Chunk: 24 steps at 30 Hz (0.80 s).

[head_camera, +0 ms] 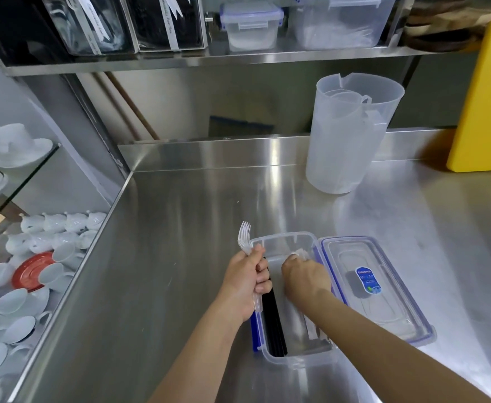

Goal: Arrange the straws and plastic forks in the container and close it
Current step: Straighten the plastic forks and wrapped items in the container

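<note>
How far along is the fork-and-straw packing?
Done: black straws lie along the left side of the open container.
In hand: left hand has its grip on clear forks; right hand is placing clear items inside.
Left: remaining forks in, then the lid, lying alongside, goes on.

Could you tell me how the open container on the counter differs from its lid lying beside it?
The container is a deep clear tub holding black straws; the lid is flat and holds nothing. The lid carries a blue label; the container shows none. The right hand reaches into the container, while the lid lies untouched to its right. Both are clear plastic with blue trim, resting on the steel counter.
</note>
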Each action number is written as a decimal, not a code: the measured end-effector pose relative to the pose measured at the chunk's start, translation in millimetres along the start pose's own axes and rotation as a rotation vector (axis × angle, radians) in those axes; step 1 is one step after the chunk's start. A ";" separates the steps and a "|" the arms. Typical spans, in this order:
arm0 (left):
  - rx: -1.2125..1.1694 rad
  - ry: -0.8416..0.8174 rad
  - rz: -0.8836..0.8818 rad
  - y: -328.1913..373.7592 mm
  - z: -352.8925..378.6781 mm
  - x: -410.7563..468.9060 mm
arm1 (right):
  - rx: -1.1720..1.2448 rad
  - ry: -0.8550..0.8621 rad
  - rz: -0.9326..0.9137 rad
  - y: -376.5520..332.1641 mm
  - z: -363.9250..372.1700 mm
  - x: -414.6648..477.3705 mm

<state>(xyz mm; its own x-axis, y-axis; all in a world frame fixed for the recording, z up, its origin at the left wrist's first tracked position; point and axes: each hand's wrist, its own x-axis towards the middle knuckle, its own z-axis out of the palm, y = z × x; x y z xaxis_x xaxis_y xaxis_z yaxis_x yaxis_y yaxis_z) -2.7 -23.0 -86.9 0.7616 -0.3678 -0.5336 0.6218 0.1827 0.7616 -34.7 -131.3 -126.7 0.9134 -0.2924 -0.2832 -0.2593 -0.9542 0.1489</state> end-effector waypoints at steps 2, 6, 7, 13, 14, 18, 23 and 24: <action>0.011 0.000 -0.005 0.0 -1.6 0.5 | -0.028 -0.012 -0.024 1.7 0.4 2.3; 0.030 -0.013 -0.007 -2.5 -0.6 2.0 | -0.070 -0.033 -0.052 4.1 -0.6 4.5; 0.031 -0.019 -0.011 -3.4 0.0 1.9 | -0.072 -0.045 -0.050 4.4 -0.6 5.1; 0.059 -0.029 -0.044 -7.2 0.2 -0.2 | -0.101 -0.096 -0.034 1.6 -3.3 5.1; 0.060 -0.029 -0.043 -6.7 -0.5 -0.3 | -0.080 -0.086 -0.021 2.2 -4.3 4.5; 0.015 -0.041 -0.041 -2.7 -4.1 1.1 | 0.061 -0.013 0.043 11.4 -17.4 -0.7; -0.010 -0.070 -0.028 0.5 -3.9 2.3 | 0.535 0.096 0.088 31.6 -45.6 -8.3; -0.008 -0.084 -0.029 1.0 -2.8 2.6 | 0.638 0.124 0.075 35.6 -50.7 -10.0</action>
<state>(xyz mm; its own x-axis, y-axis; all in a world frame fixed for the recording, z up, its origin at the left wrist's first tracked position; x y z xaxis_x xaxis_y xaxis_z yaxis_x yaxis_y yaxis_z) 0.4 -21.3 -88.5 0.7256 -0.4483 -0.5221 0.6449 0.1783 0.7432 -37.1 -159.1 -70.5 0.9051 -0.3868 -0.1767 -0.4242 -0.7922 -0.4386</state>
